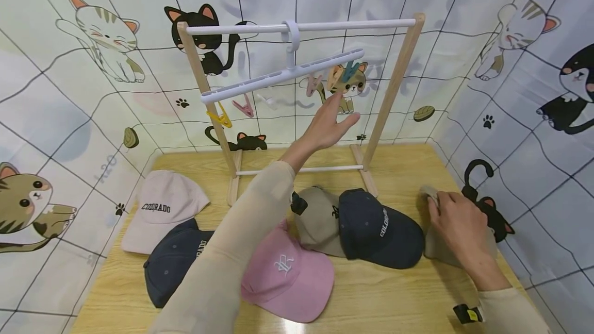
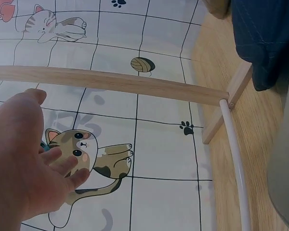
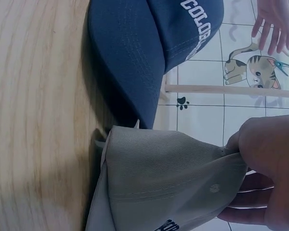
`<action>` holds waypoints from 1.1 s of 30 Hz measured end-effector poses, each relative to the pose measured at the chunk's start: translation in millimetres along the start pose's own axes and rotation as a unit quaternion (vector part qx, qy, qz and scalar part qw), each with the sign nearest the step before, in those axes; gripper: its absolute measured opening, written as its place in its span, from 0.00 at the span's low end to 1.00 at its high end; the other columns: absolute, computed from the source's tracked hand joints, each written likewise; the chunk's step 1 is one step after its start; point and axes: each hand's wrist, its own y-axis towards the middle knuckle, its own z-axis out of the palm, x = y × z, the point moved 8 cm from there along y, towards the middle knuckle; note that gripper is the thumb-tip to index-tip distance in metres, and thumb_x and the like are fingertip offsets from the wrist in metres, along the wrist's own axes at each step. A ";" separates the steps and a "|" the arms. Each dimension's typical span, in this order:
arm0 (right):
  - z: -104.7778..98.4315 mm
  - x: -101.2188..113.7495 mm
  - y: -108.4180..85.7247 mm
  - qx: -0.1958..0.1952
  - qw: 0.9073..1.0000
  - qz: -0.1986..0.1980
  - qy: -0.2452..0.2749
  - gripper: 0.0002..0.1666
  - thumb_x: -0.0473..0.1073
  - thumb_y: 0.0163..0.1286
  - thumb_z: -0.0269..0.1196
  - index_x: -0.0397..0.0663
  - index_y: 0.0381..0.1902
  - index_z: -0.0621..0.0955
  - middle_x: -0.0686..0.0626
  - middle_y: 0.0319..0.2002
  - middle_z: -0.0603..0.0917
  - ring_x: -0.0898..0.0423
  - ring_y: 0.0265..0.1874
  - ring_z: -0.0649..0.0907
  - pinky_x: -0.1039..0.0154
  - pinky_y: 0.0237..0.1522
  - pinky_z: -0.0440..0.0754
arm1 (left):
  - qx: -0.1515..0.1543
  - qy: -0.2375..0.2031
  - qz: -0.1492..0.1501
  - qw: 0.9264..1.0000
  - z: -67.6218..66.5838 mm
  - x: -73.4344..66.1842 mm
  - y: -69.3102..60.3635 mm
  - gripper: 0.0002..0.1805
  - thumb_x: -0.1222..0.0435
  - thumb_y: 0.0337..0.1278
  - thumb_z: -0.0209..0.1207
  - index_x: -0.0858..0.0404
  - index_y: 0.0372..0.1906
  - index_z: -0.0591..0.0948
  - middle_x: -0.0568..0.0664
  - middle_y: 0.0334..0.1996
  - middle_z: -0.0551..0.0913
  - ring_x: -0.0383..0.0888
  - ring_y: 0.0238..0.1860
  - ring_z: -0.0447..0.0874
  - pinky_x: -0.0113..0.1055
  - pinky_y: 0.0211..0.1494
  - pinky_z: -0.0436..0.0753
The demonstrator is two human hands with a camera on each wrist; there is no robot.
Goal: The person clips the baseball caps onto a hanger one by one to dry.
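Note:
My left hand (image 1: 325,125) reaches up under the right half of a white hanger (image 1: 278,77), its fingers extended and thumb apart. Just above its fingertips hang an orange clothespin (image 1: 333,76) and a teal clothespin (image 1: 350,71); whether they touch, I cannot tell. The hanger hooks over the rack's white top bar (image 1: 352,26) and tilts down to the left. At the right, my right hand (image 1: 464,226) pinches a khaki cap (image 3: 164,168) by its upper part, thumb on one side, fingers partly behind it. The navy cap (image 1: 380,231) lies just left of it.
A pink cap (image 1: 290,272), another khaki cap (image 1: 317,220), a second navy cap (image 1: 171,259) and a pale pink cap (image 1: 167,197) lie on the wooden table (image 1: 371,298). Yellow (image 1: 220,116) and pink clothespins (image 1: 243,105) hang at the hanger's lower end. Cat-print curtains surround the table.

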 end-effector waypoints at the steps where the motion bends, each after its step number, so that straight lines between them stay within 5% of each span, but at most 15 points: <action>1: -2.1 0.4 -0.2 -0.004 1.000 -0.005 0.000 0.14 0.38 0.72 0.74 0.27 0.45 0.88 0.27 0.38 0.90 0.29 0.25 0.85 0.30 0.21 0.79 | 0.000 -0.001 -0.008 1.000 0.0 -0.2 1.7 0.50 0.44 0.88 0.53 0.62 0.95 0.43 0.58 0.95 0.48 0.55 0.96 0.48 0.55 0.96 0.57; 11: -12.5 -2.1 -0.9 -0.005 1.000 -0.005 -0.002 0.15 0.38 0.73 0.74 0.27 0.47 0.89 0.27 0.41 0.91 0.30 0.26 0.87 0.31 0.21 0.81 | 0.000 -0.012 -0.066 0.998 -3.0 12.8 21.5 0.52 0.44 0.88 0.54 0.60 0.95 0.40 0.58 0.95 0.45 0.56 0.96 0.46 0.52 0.96 0.57; 21: -24.9 1.7 -0.9 -0.064 0.998 -0.021 0.010 0.13 0.38 0.75 0.72 0.28 0.45 0.88 0.28 0.37 0.91 0.33 0.20 0.84 0.33 0.18 0.78 | -0.017 -0.062 -0.090 0.994 -1.9 17.8 29.5 0.53 0.42 0.86 0.54 0.56 0.95 0.37 0.53 0.96 0.42 0.53 0.97 0.42 0.51 0.97 0.53; 33: -37.5 1.3 1.8 -0.094 0.995 -0.011 0.024 0.14 0.37 0.76 0.71 0.26 0.46 0.89 0.26 0.38 0.91 0.30 0.19 0.84 0.30 0.21 0.80 | -0.053 -0.114 -0.055 0.991 -0.1 8.6 37.1 0.56 0.40 0.81 0.58 0.47 0.95 0.37 0.43 0.96 0.41 0.48 0.96 0.41 0.54 0.97 0.52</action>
